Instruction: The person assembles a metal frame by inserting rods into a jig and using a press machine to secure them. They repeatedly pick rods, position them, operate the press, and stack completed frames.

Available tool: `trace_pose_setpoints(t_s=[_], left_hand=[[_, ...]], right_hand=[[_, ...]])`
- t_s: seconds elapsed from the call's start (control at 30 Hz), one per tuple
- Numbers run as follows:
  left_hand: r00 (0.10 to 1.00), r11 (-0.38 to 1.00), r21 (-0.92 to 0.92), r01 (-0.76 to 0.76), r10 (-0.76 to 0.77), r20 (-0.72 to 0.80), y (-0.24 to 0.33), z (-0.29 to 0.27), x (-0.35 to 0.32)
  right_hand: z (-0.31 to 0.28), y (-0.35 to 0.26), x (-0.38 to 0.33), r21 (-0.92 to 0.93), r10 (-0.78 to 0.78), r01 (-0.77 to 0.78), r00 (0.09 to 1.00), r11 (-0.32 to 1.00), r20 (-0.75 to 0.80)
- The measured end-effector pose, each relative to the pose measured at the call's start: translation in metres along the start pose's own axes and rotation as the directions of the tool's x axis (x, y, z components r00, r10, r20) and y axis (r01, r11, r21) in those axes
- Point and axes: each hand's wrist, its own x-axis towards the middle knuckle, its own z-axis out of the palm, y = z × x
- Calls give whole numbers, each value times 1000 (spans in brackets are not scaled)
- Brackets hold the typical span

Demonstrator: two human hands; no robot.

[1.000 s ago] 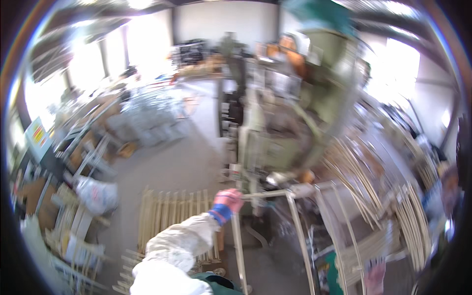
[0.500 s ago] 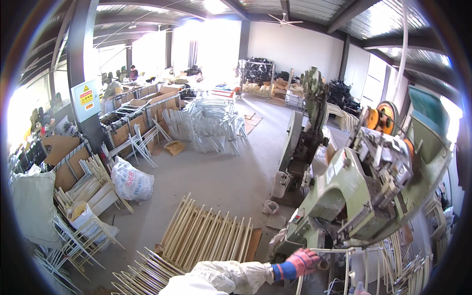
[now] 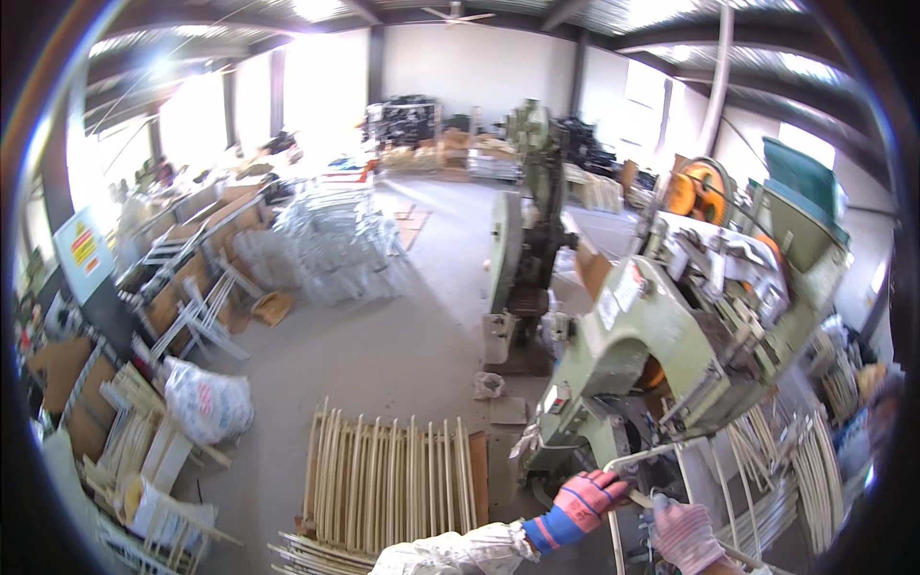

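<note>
My left hand (image 3: pixel 581 510), in a pink and blue glove, reaches from the lower middle to the base of the green machine (image 3: pixel 632 369). Its fingers are curled on a short bit of cream metal tube (image 3: pixel 638 497). Beside it on the right is my right hand (image 3: pixel 684 537), in a paler pink glove, closed on the other side of that tube. A bent cream tube frame (image 3: pixel 614 532) stands around and behind both hands, under the machine's head. How the tube joins this frame is hard to make out.
A row of cream tube frames (image 3: pixel 388 474) lies on cardboard to the left. More bent tubes (image 3: pixel 815 470) lean at the right. A second dark green machine (image 3: pixel 537 230) stands beyond. A white sack (image 3: pixel 207 401) and stacked pale frames (image 3: pixel 331 244) are farther left.
The view has swung right, so the room has slid left. My left hand has gone from spread fingers to curled on the tube. My right hand has risen into view beside it.
</note>
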Motion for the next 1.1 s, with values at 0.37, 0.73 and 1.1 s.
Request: trace_pose_setpoints(t_s=[0.37,0.73,1.1], left_hand=[[863,864,-5,-503,502,52,13,95,14],[876,920,-63,-387,388,288,45,134,62],[596,129,-737,663,-687,416,-28,158,36]], right_hand=[[6,13,-70,243,338,-327,941,913,-4],[41,56,-171,353,583,-534,812,768,-40],[113,87,-316,324,748,-706,663,630,-10]])
